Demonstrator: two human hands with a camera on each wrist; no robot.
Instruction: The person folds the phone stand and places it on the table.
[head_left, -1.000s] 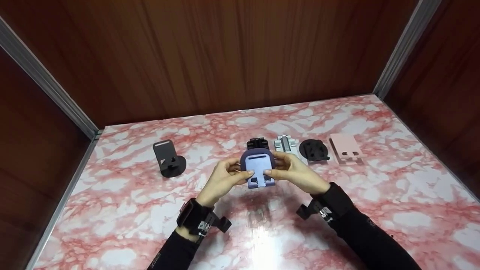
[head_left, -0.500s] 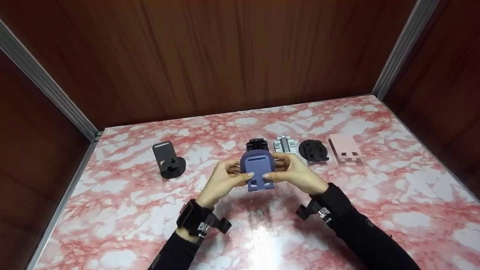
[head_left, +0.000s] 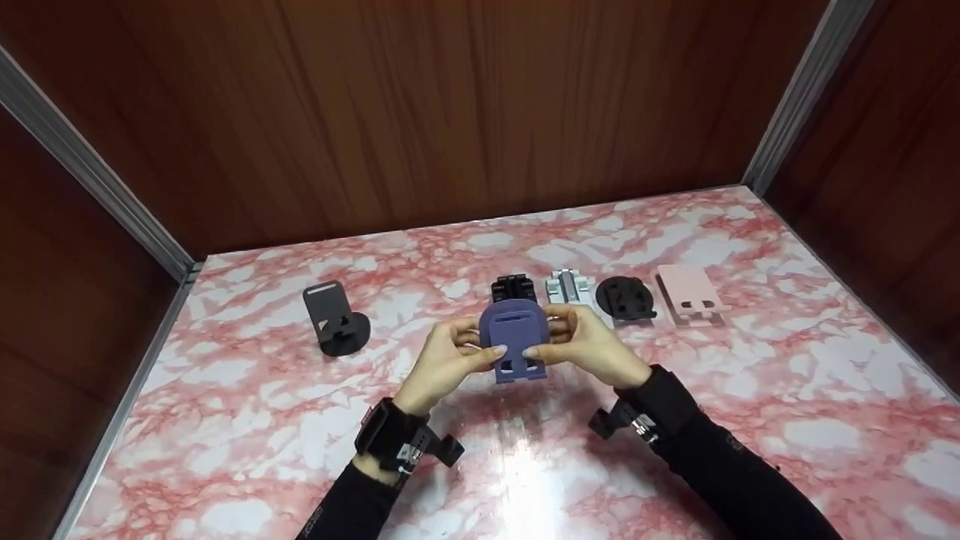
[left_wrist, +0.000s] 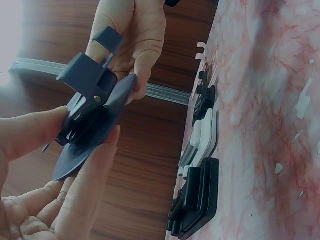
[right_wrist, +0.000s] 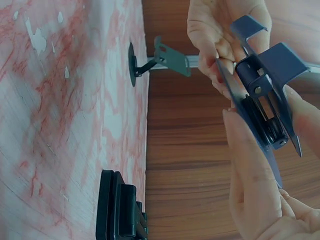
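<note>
A purple-blue folding phone stand [head_left: 517, 334] is held up above the table between both hands in the head view. My left hand [head_left: 442, 360] pinches its left side, thumb on the front plate and fingers behind. From the right, my right hand [head_left: 596, 349] pinches it the same way. Side-on in the left wrist view, the phone stand [left_wrist: 85, 75] shows its round base and front plate folded nearly together, with a hinged arm between them. The right wrist view also shows the phone stand [right_wrist: 282, 65] edge-on, its bent lips sticking out.
Behind the held stand lie a black folded stand [head_left: 514, 286], a white and grey one [head_left: 570, 286], a black round-based one [head_left: 626, 298] and a pink one [head_left: 688, 292]. An unfolded dark grey phone stand [head_left: 330, 307] stands at left. Wooden panels [head_left: 480, 112] enclose the marbled table [head_left: 247, 420].
The stand's front plate has tilted slightly, turning from bright, glaring lilac to darker purple. Both hands keep their hold in nearly the same place. The other stands have not moved.
</note>
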